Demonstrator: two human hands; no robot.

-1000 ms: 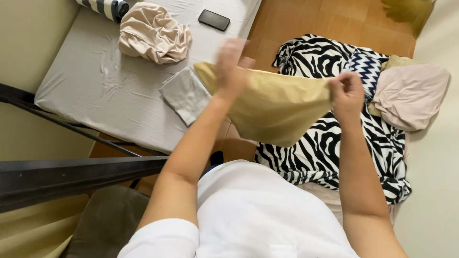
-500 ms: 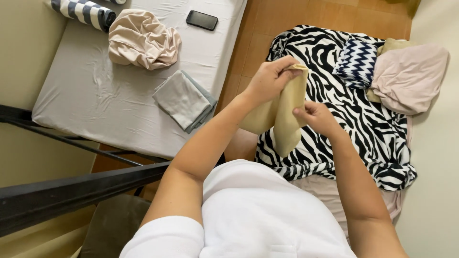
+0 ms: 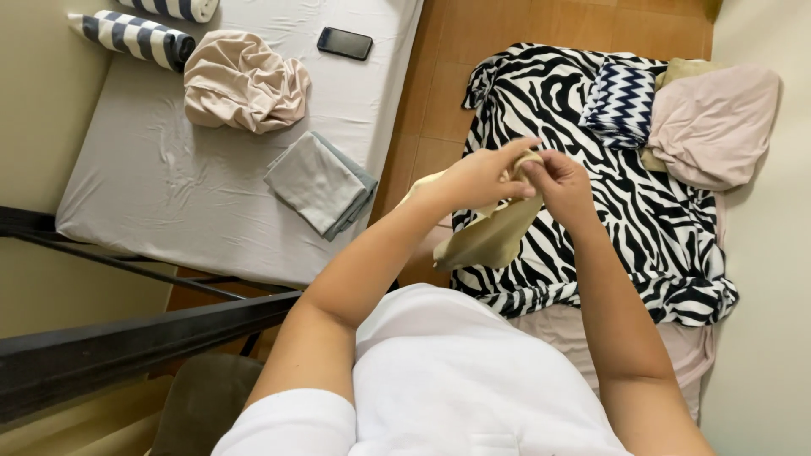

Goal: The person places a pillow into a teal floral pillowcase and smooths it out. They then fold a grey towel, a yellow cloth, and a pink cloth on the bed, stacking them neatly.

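Over the near edge of the zebra-print blanket (image 3: 591, 245), hanging clear of everything: the tan cloth (image 3: 490, 236), bunched at its top and drooping to a loose point. Pinched there by the left hand (image 3: 477, 177), fingers curled closed over the upper fold, and by the right hand (image 3: 562, 181), thumb and fingertips closed on the same edge, knuckles nearly touching the left. Hard to tell from this angle how many layers sit inside either grip; possibly only the outer one.

Could go wrong in a few ways. Both grips crowded onto one small spot, lower part unsupported, so likely to twist or fall open unevenly. If pinched by one layer only, inner layers free to slide out and drop onto the blanket, or onto the wooden floor (image 3: 439, 101) just beside it, in the gap by the grey mattress (image 3: 169, 186). Thin, limp fabric by the look of it: apt to crease crookedly rather than keep a line.

Elsewhere, well apart from the hands: a folded grey cloth (image 3: 319, 181) near the mattress edge, a crumpled beige cloth (image 3: 245, 80) farther up, a dark phone (image 3: 345, 43), striped rolls (image 3: 131, 38) at the far corner. On the blanket, a chevron-patterned pillow (image 3: 621, 105) beside a pink pillow (image 3: 714, 122). Folded grey cloth close enough to the edge to be knocked off by a wide sweep of the left elbow.
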